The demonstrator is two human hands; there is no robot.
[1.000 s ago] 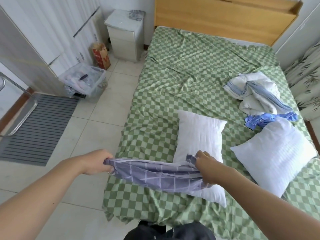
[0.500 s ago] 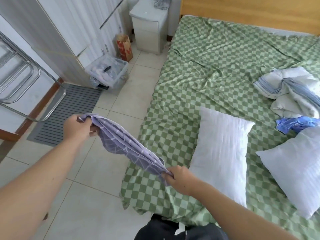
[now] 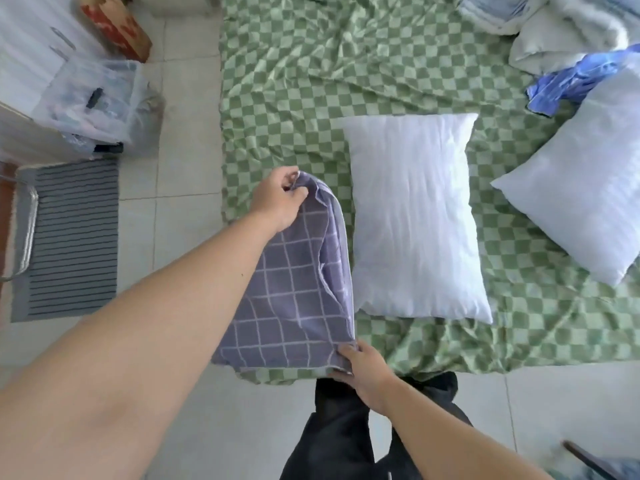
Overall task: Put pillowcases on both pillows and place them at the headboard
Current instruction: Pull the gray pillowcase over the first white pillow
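Head view: left forearm hides part of the purple pillowcase (image 3: 294, 289).

- The bed (image 3: 294, 84) carries a wrinkled green checked sheet.
- A bare white pillow (image 3: 412, 216) lies flat on it, just right of the gripped purple pillowcase (image 3: 294, 289).
- A second white pillow (image 3: 585, 188) lies farther right.
- Beyond the pillows: a blue cloth (image 3: 571, 81) and a rumpled white bundle (image 3: 561, 32).

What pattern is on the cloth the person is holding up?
The pillowcase is greyish purple with a grid of thin white lines, seen in the head view.
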